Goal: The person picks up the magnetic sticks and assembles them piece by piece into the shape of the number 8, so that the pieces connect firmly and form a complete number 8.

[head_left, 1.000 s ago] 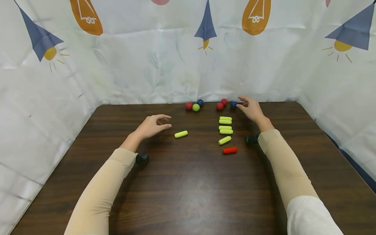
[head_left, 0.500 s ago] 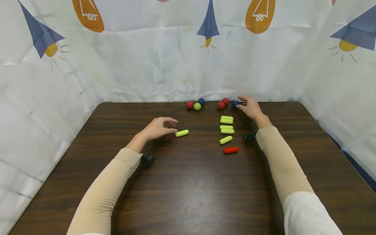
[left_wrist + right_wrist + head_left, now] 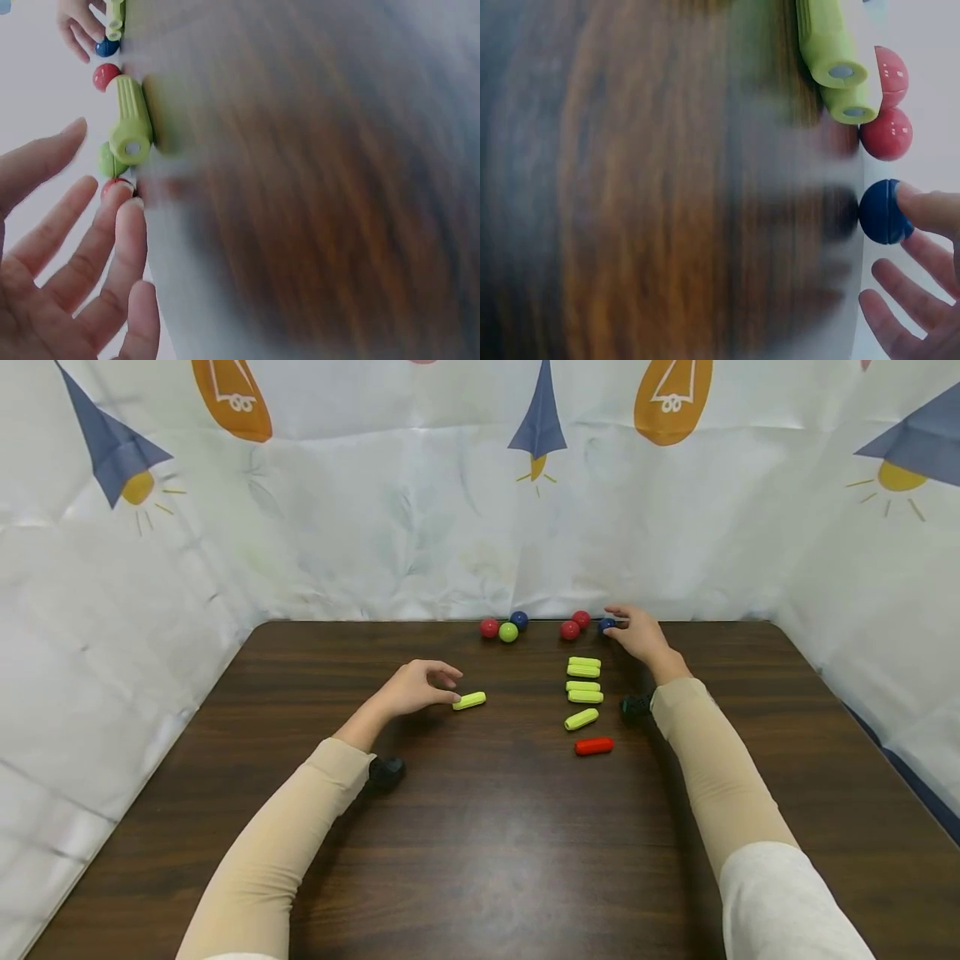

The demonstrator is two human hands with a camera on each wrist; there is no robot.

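Note:
My left hand (image 3: 415,687) reaches low over the table on the left, thumb and fingers parted. In the head view its fingertips are right at the near end of a lone lime-green magnetic rod (image 3: 470,701); in the left wrist view this rod (image 3: 133,124) stands beyond the spread fingers, a silver disc in its end. At the table's back edge, my right hand (image 3: 642,635) has thumb and index finger at a dark blue ball (image 3: 881,212). The thumb (image 3: 922,206) lies on the ball's side, and the index finger is partly hidden behind it. The other fingers are loosely spread.
Several more lime rods (image 3: 583,697) lie in a column right of the middle, with a red rod (image 3: 594,746) nearest. Two red balls (image 3: 570,631) sit left of the blue one. A red, a green (image 3: 508,632) and a blue ball cluster further left. A white curtain (image 3: 337,527) hangs behind.
My left hand has moved right, up to the end of the lone lime rod. My right hand has edged left onto the blue ball, its thumb now overlapping it.

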